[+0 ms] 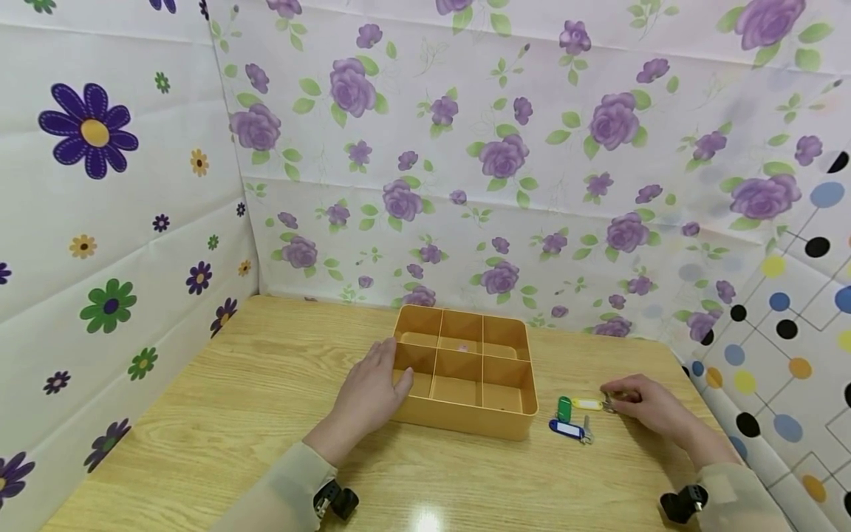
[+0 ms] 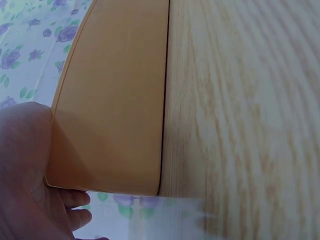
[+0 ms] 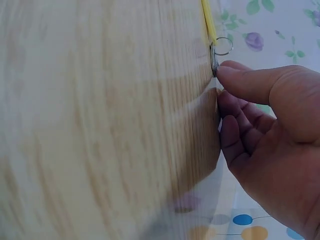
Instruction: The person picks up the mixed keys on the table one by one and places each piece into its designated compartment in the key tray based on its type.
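An orange-tan divided box point(image 1: 459, 421) with several compartments stands on the table. My left hand point(image 1: 372, 388) holds its front-left corner, the fingers along the outer left wall and the thumb over the rim; the left wrist view shows that hand point(image 2: 25, 165) against the box wall point(image 2: 110, 100). To the right of the box, my right hand point(image 1: 648, 406) pinches a metal key point(image 3: 215, 62) at the ring end of a yellow key tag point(image 1: 586, 404). A green key tag point(image 1: 564, 408) and a blue key tag point(image 1: 566, 429) with a silver key point(image 1: 586, 430) lie beside it.
The wooden table point(image 1: 279, 369) reaches back to a floral cloth wall point(image 1: 452, 185). Patterned sheets also hang at the left and right sides. A tiny pinkish mark point(image 1: 462, 347) shows in the rear middle compartment.
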Demonstrator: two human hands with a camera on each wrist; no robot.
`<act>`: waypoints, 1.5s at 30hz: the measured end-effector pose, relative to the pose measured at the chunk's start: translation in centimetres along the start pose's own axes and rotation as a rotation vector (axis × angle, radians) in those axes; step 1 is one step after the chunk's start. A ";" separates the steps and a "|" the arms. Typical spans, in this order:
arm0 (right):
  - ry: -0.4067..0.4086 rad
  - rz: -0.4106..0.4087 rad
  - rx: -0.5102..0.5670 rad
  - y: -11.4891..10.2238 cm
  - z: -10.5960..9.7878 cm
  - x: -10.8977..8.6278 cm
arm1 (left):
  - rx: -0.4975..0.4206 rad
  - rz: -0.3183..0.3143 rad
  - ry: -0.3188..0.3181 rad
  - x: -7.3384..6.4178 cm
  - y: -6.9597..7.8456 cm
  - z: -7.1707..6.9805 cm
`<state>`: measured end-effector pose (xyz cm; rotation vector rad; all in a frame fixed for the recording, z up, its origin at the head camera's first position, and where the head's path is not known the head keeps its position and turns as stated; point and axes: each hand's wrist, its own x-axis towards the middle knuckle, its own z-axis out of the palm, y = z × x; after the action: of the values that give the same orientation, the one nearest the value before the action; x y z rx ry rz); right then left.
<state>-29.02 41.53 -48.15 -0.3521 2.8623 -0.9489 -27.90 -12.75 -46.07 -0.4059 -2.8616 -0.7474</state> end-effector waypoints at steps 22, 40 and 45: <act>0.098 0.146 -0.077 0.2 -0.2 -0.1 | 0.002 0.006 0.008 0.1 0.0 0.0; 0.137 0.154 -0.135 0.6 -0.3 -0.3 | 0.004 0.001 -0.002 0.0 0.1 -0.1; 0.118 0.143 -0.131 0.7 -0.3 -0.5 | 0.003 0.002 -0.002 0.0 0.1 -0.1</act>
<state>-28.77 42.35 -48.26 -0.1025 3.0158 -0.7853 -27.82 -12.70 -45.91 -0.4096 -2.8632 -0.7429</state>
